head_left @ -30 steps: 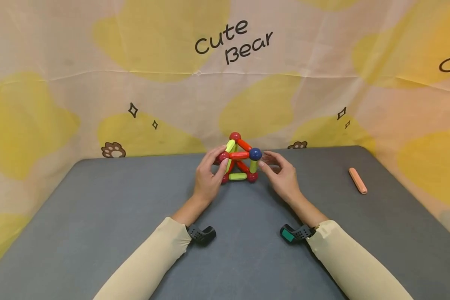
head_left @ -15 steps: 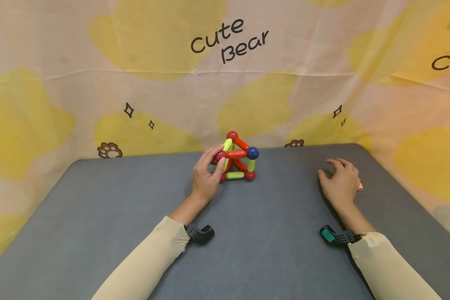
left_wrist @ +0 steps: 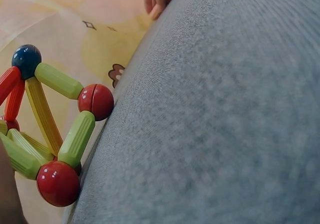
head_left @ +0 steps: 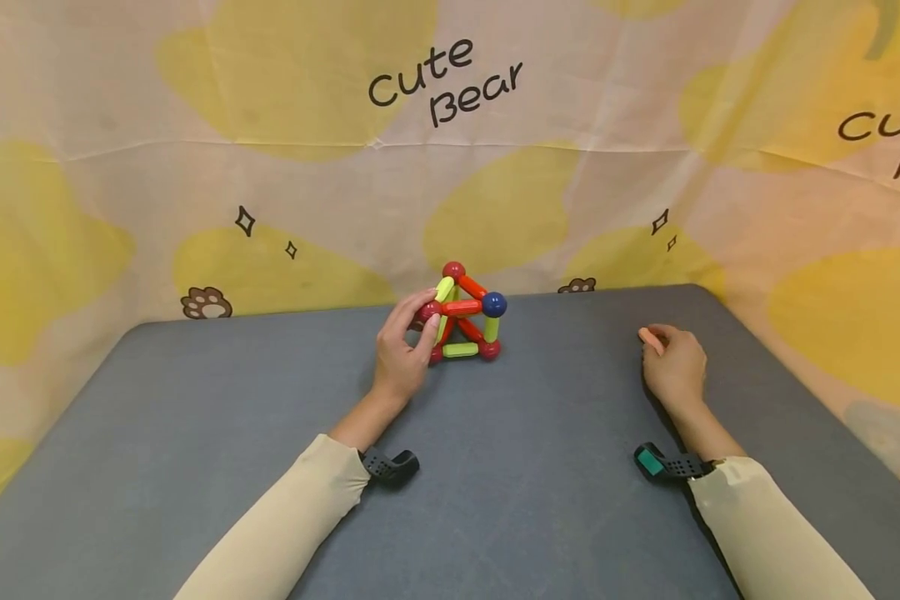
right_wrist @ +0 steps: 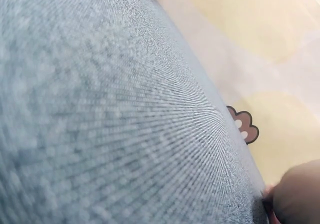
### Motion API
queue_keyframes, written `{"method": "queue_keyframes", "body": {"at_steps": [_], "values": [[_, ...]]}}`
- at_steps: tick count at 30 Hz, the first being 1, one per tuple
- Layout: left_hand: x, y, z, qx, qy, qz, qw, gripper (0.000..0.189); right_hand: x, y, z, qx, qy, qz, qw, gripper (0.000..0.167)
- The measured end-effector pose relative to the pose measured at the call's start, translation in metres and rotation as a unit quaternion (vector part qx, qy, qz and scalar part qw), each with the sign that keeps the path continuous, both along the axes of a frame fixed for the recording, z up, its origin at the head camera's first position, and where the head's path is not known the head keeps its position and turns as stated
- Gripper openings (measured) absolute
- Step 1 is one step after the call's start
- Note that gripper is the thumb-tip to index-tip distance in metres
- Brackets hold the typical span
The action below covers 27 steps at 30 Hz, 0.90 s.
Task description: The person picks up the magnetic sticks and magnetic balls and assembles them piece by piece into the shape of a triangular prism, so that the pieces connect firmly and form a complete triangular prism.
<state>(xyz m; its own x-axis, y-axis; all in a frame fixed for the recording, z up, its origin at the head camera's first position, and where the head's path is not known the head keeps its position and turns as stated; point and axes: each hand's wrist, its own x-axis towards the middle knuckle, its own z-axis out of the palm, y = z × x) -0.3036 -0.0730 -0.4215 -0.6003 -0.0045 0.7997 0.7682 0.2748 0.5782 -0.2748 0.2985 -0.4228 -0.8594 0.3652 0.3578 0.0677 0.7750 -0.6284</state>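
A frame of coloured rods and balls [head_left: 461, 307] stands near the table's far edge, with a blue ball [head_left: 494, 305] at its upper right. My left hand [head_left: 402, 353] grips a red ball [head_left: 431, 312] at the frame's left corner, thumb in front and fingers behind. The left wrist view shows the frame's green rods [left_wrist: 76, 138] and a lower red ball [left_wrist: 58, 183] up close. Well to the right, my right hand [head_left: 676, 367] pinches a peach-coloured rod [head_left: 651, 340]; its near end is hidden by the fingers. Only a blurred thumb [right_wrist: 300, 191] shows in the right wrist view.
The grey table [head_left: 495, 483] spreads out below and around both hands. Behind its far edge hangs a pink and yellow printed cloth [head_left: 495, 200]. Dark bands [head_left: 390, 467] are worn on both wrists.
My right hand has left the frame's blue ball, moved right and picked up the peach-coloured rod from the table, bringing it slightly left. My left hand keeps its hold on the red ball.
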Motion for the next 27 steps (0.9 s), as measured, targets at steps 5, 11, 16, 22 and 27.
{"method": "queue_keyframes", "body": {"at_steps": [5, 11, 16, 22, 27], "values": [[0.001, -0.001, -0.001, 0.003, -0.006, 0.005, 1.0000, 0.035, -0.001, -0.007, -0.003, 0.034, 0.023, 0.082, 0.9958, 0.031], [0.001, -0.001, 0.000, 0.007, -0.006, 0.007, 0.9999, 0.035, -0.003, -0.019, 0.000, -0.007, 0.038, 0.147, 0.9884, 0.037], [0.002, -0.001, -0.001, 0.004, -0.011, 0.002, 0.9999, 0.034, -0.001, -0.046, 0.012, -0.116, 0.067, 0.232, 0.9635, 0.036], [0.001, 0.000, -0.003, 0.002, 0.001, -0.007, 1.0000, 0.033, 0.010, -0.100, 0.036, -0.160, 0.090, 0.332, 0.9252, 0.030], [0.000, 0.001, -0.002, -0.002, -0.004, -0.001, 1.0000, 0.033, 0.013, -0.148, 0.052, -0.173, 0.111, 0.399, 0.8935, 0.029]]}}
